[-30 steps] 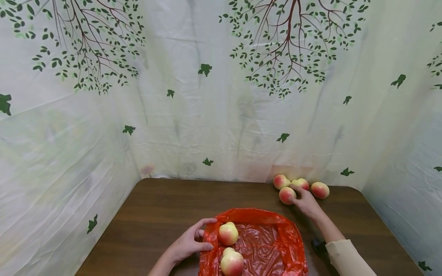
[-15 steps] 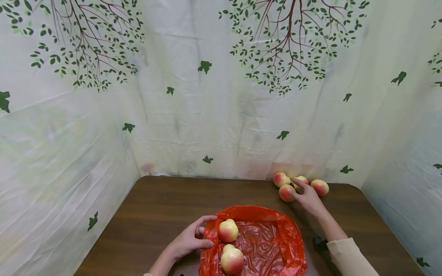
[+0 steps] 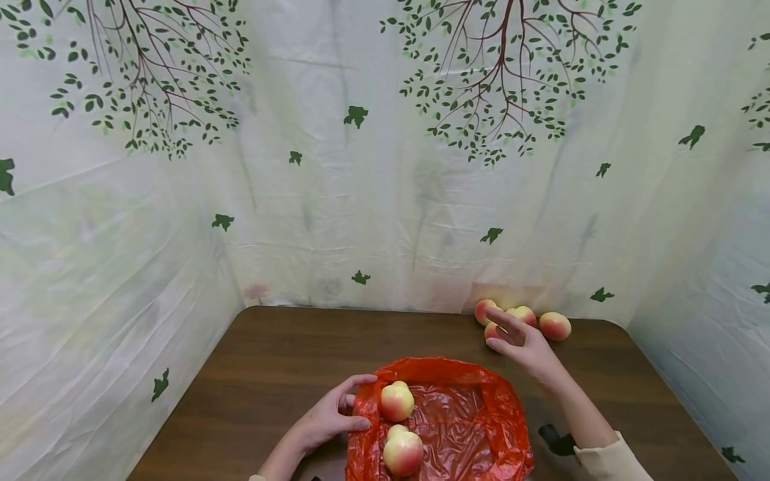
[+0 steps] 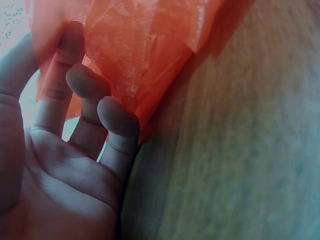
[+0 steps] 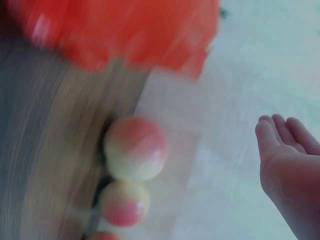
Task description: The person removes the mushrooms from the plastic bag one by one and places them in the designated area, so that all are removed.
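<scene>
A red plastic bag [image 3: 463, 374] stands spread wide near the front of the table, with round yellow and pink peaches [image 3: 404, 454] along its left inner side. My left hand [image 3: 329, 415] grips the bag's left edge. Seen from the left wrist, some fingertips [image 4: 117, 116] curl against the thin red film while others show through it. At the back right of the table my right hand [image 3: 522, 343] hovers over several more peaches [image 3: 555, 326], fingers stretched out and thumb apart. It partly covers the front peach [image 3: 493, 331]. The right wrist view shows the raised hand [image 5: 287, 160] away from the peaches [image 5: 135, 148].
The brown wooden table [image 3: 289, 347] has a pale curtain [image 3: 385, 200] printed with leaves and branches behind it and at both sides. The far peaches sit right at the back edge. A black object [image 3: 556, 441] is beside my right forearm.
My right hand has shifted left from between the far peaches and now covers more of the front one. My left hand keeps its place on the bag.
</scene>
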`<state>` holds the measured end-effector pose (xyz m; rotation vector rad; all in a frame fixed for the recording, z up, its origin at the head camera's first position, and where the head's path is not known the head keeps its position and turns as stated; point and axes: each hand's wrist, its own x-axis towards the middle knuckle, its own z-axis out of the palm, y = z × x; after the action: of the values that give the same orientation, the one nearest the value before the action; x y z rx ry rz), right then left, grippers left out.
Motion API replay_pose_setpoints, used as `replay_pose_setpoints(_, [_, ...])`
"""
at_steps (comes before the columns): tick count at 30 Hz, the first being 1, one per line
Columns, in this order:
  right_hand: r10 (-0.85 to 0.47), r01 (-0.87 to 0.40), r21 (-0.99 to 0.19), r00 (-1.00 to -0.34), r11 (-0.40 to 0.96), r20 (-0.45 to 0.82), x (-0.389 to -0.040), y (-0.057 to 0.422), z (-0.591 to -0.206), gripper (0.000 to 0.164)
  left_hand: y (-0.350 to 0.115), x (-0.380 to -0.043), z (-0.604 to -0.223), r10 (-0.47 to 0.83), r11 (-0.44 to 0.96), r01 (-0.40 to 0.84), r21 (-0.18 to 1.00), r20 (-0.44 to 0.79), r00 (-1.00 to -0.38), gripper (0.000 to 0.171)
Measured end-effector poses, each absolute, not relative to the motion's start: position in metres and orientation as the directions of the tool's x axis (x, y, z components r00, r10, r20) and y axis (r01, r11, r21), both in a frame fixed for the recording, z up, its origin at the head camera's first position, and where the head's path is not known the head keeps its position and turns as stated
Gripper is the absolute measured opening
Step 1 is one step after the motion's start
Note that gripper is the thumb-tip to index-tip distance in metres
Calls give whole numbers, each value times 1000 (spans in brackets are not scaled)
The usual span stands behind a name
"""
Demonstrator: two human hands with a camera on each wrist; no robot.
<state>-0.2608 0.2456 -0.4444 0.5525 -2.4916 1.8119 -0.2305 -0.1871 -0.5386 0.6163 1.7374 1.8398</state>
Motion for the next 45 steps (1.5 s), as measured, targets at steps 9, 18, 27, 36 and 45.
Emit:
replay_pose_setpoints(9, [-449, -294, -940, -873, 174, 190, -224, 210, -438, 60, -187, -231, -540, 663, -48, -61, 997, -14, -748, 74])
replay_pose_setpoints(18, [-604, -259, -962, -782, 91, 153, -203, 173, -444, 58, -187, -230, -539, 659, -25, -53, 998, -24, -752, 72])
replay_pose_setpoints(27, [-657, -224, -970, -745, 89, 112, -193, 152, -454, 57, -186, -230, -537, 657, -14, -52, 999, -30, -753, 73])
replay_pose_setpoints(36, [-696, -185, -977, -715, 109, 57, -190, 134, -469, 56, -187, -231, -536, 655, -7, -43, 999, -27, -755, 72])
replay_pose_setpoints(45, [-762, -104, -990, -647, 91, -2, -190, 122, -490, 61, -188, -231, -538, 659, -16, -36, 999, -16, -752, 72])
